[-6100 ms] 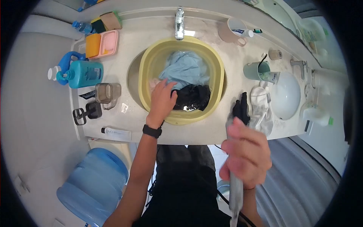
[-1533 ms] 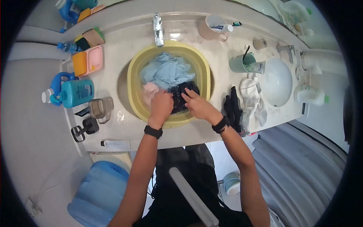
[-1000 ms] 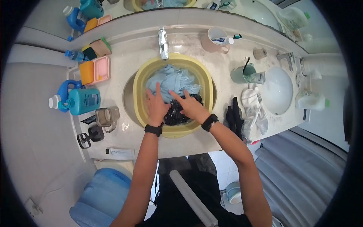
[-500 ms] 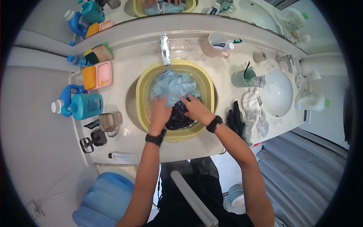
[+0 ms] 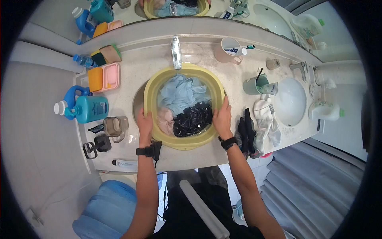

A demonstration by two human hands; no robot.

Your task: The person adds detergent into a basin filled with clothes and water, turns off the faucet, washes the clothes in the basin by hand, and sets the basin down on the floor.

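Note:
A yellow basin (image 5: 185,144) sits in the sink under the faucet (image 5: 176,52). Light blue cloth (image 5: 183,93), black cloth (image 5: 193,120) and pale pink cloth (image 5: 165,120) lie in water inside it. At the basin's left side, my left hand (image 5: 145,126) grips the outer wall, its thumb near the rim. My right hand (image 5: 223,119) clasps the opposite side, fingers along the outside. Parts of the fingers are hidden by the basin.
Left on the counter are a teal pump bottle (image 5: 92,109), a pink soap tray (image 5: 111,76), a clear cup (image 5: 115,128) and a white tube (image 5: 125,165). Rightward are a pink mug (image 5: 225,56), a green cup (image 5: 251,86), dark socks (image 5: 246,131), white socks (image 5: 262,115) and a round washbasin (image 5: 291,101).
Both hands have left the wet cloths and moved outward to the basin's sides. The pink cloth shows again. Earlier, my right hand held a grey rod-like object, now resting against my body.

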